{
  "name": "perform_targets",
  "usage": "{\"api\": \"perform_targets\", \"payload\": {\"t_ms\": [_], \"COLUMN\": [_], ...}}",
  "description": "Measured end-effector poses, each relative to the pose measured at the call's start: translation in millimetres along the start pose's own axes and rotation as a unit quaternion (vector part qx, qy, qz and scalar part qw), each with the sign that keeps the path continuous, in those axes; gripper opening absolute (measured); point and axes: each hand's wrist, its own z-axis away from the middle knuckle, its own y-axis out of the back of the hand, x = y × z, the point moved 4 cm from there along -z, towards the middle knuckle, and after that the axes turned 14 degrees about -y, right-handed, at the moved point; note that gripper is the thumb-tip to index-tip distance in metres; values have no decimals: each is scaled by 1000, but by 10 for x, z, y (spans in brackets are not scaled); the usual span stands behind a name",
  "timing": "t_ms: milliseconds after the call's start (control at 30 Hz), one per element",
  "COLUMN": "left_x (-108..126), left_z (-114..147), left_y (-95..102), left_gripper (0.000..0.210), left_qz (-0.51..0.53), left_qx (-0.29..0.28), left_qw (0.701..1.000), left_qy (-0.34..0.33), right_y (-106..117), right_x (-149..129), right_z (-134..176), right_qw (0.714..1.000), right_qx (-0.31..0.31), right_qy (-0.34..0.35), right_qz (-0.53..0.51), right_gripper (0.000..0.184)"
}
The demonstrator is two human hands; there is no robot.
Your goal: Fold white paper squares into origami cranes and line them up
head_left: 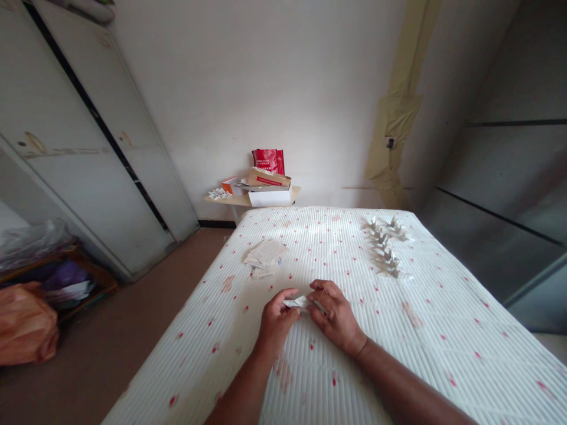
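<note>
Soft light, dim stretched edges

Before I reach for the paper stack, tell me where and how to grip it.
Best take the paper stack by its near edge, coming from the near side, where the left hand is, clasping top and underside together. It lies flat on the white cover, unevenly splayed, so pinching one corner would likely miss part of it.

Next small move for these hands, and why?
I'd have the right hand press a crease in the folded paper while the left hand steadies the opposite end. Both hands are already on it, and it looks flat and narrow, whereas the pointed paper shapes on the right side of the bed stand up. Which fold exactly, I can't tell.
</note>
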Motion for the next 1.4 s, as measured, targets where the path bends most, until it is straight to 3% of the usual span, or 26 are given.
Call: {"api": "perform_targets", "payload": {"t_ms": [433, 800, 1067, 1400], "left_x": [-40, 21, -37, -45], "left_z": [-17, 1, -14, -26], "left_y": [-13, -16, -13, -16], "left_gripper": [36, 30, 31, 30], "left_qz": [42, 47, 43, 28], "left_qx": [-47, -49, -37, -41], "left_qw": [998, 998, 998, 999], "left_qy": [15, 17, 21, -15], "right_y": [-56, -61, -57, -89], "right_x": [161, 99, 110, 230], "right_z": [-44, -41, -51, -66], "right_qw": [987, 979, 982, 954], "right_qx": [-52, -113, -94, -91], "right_qy": [-105, -89, -102, -197], "right_qz": [-110, -142, -130, -208], "right_gripper": [9, 8, 3, 12]}}
